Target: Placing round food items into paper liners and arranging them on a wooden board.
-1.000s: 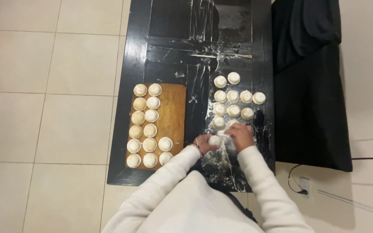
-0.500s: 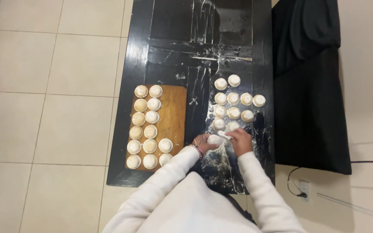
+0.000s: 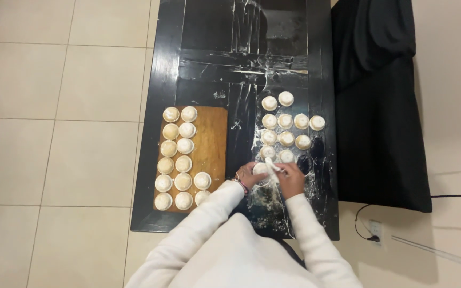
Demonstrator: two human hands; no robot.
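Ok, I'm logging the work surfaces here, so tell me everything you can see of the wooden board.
The wooden board is a tan rectangle with rounded corners, lying flat on the left part of the black table, its long side running away from the person. Round floured dough pieces fill its left half in two columns, with a few more at the near end; its right half is bare. Neither hand touches it; the left hand is just to its right.

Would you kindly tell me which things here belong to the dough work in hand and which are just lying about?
In use:
- left hand and right hand, together on one dough piece
- loose dough rounds on the floured black table
- wooden board with rows of dough rounds

Lying about:
- black cloth right of the table
- wall socket with a cable
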